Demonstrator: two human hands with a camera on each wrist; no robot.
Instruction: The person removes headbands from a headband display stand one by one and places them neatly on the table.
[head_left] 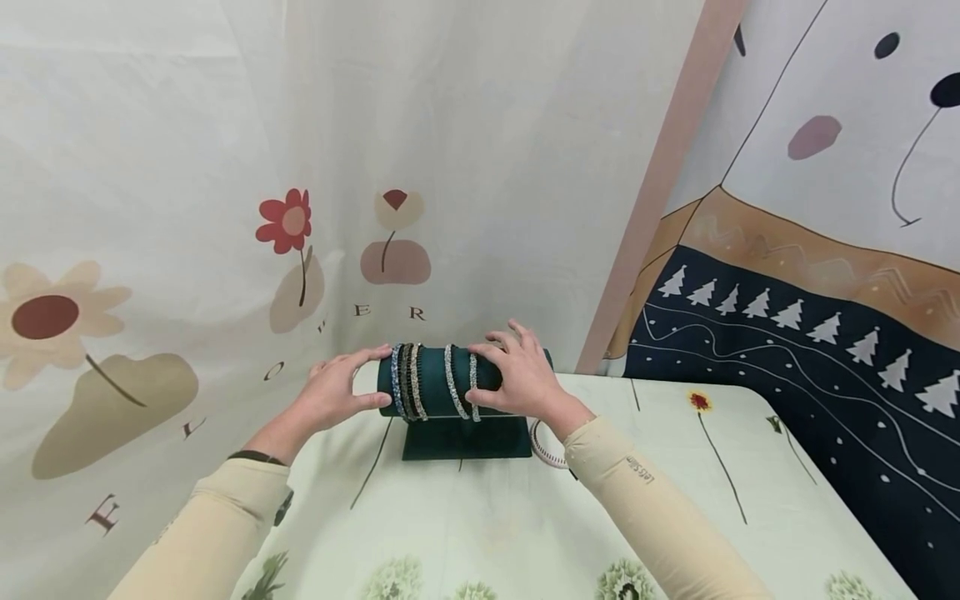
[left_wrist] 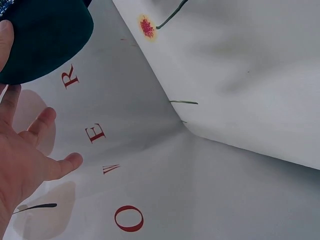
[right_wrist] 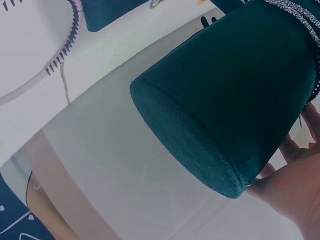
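A dark green velvet display stand (head_left: pixel 436 383) has a thick horizontal roll on a flat base. Several glittery headbands sit over the roll: a blue one (head_left: pixel 396 383), dark and tan ones beside it, and two silver ones toward the right. My left hand (head_left: pixel 330 392) holds the roll's left end between thumb and index finger, its other fingers spread behind. My right hand (head_left: pixel 528 379) pinches the rightmost silver headband (head_left: pixel 473 377) by thumb and index finger, the other fingers raised. The right wrist view shows the roll's bare right end.
A pale toothed headband (head_left: pixel 546 448) lies on the table beside the stand's base, partly behind the right forearm. A flower-print cloth (head_left: pixel 465 517) covers the table. Printed curtains (head_left: pixel 487 167) hang right behind and to the right.
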